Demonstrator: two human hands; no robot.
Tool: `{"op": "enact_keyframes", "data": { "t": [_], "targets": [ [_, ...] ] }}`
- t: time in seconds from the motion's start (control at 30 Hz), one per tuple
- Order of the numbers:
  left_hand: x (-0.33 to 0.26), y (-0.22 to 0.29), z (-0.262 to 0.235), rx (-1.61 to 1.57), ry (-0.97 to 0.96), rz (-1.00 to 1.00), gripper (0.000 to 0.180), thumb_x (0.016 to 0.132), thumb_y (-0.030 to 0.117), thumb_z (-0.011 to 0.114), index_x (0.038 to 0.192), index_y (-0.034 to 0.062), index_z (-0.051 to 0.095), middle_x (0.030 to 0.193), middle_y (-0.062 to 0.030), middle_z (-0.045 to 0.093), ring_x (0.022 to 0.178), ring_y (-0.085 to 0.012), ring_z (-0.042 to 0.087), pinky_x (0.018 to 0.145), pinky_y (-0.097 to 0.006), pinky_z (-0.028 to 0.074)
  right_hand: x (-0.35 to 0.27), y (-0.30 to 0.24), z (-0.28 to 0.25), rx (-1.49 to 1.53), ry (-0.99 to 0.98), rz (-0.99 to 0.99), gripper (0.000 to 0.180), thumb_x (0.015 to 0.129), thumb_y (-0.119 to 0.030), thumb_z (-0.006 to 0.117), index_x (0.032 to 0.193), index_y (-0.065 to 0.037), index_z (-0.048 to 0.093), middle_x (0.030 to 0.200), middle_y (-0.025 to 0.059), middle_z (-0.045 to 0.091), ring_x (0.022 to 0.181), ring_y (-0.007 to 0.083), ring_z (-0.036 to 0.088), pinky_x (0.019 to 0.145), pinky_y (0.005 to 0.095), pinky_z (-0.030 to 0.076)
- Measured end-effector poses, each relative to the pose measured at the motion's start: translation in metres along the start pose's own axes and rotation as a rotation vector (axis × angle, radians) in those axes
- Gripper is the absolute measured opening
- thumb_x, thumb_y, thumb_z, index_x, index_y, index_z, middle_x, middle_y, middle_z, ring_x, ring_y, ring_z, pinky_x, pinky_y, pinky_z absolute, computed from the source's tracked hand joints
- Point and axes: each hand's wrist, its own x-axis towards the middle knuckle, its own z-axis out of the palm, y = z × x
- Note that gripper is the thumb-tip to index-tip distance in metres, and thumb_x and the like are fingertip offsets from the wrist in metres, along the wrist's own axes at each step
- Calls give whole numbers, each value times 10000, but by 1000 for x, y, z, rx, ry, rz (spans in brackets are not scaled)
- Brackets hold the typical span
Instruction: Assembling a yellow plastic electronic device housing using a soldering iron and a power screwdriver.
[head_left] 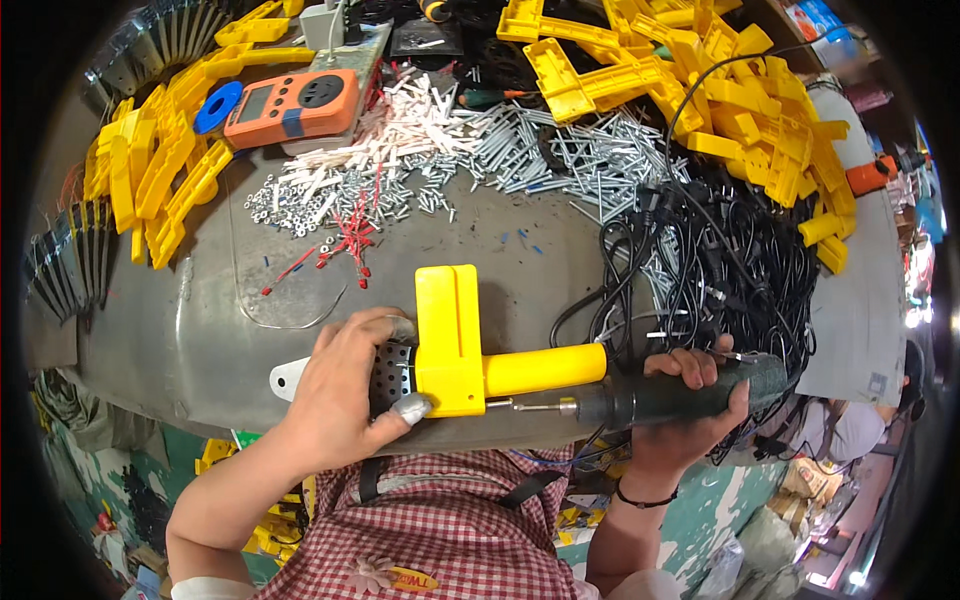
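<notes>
From the head camera I look down on a worn grey metal workbench point(200, 330) crowded along its far edge. Heaps of bright yellow plastic housing shells point(720, 90) pile up at the back right and down the left side, a drift of silver screws point(560, 150) and white plastic pegs point(420, 115) lies between them, and a tangle of black power cords point(740, 260) spreads on the right, all within arm's reach, likely as stock for assembly. An orange handheld meter with a grey screen point(292, 105) sits at the back left beside a blue tape roll point(216, 105).

Near the bench's front edge, my left hand point(345, 400) wraps its fingers closed around the perforated metal barrel end of a yellow plastic tool body with a long handle point(470, 365), thumb underneath, apparently pinning it steady on its side. My right hand point(690, 410) is clenched around a dark grey powered screwdriver point(690, 392), whose thin bit point(530, 406) lies level and points into the housing's side, seemingly lined up with a screw hole. A red checked shirt point(440, 530) fills the bottom.
</notes>
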Motion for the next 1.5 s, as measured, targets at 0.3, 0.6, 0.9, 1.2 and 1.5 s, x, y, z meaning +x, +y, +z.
{"op": "enact_keyframes", "data": {
  "t": [0.3,0.6,0.9,1.2,1.5],
  "targets": [
    [0,-2,0,9,27,13,570,685,196,704,1142,39,402,1154,-165,490,1076,-345,477,898,-433,349,-3,18,5,90,37,26,356,828,-311,560,1116,-119,480,750,1,469,710,126,449,781,336,378],
    [2,-19,-10,-139,186,-89,297,742,96,667,976,35,494,995,-126,559,937,-307,554,835,-370,436,-15,23,3,148,56,22,419,849,-318,570,1197,-112,459,773,-6,435,739,127,448,802,335,399],
    [37,-65,-46,570,193,169,251,690,-1,543,933,53,516,875,-111,571,893,-293,540,778,-369,454,-15,23,1,104,-31,50,402,877,-273,528,1213,-59,478,805,2,430,771,126,452,831,327,402],
    [12,-34,-44,275,239,25,198,652,-13,676,780,57,542,827,-70,600,804,-273,572,706,-352,471,-14,22,3,116,5,55,396,873,-286,535,1202,-88,437,803,28,471,779,152,452,827,353,372],
    [-42,6,13,-208,284,-71,213,686,18,664,780,114,499,837,-3,680,869,-193,603,963,-485,293,-13,23,3,129,27,54,366,871,-295,521,1157,-72,466,795,32,490,771,153,465,820,356,361]
  ]
}}
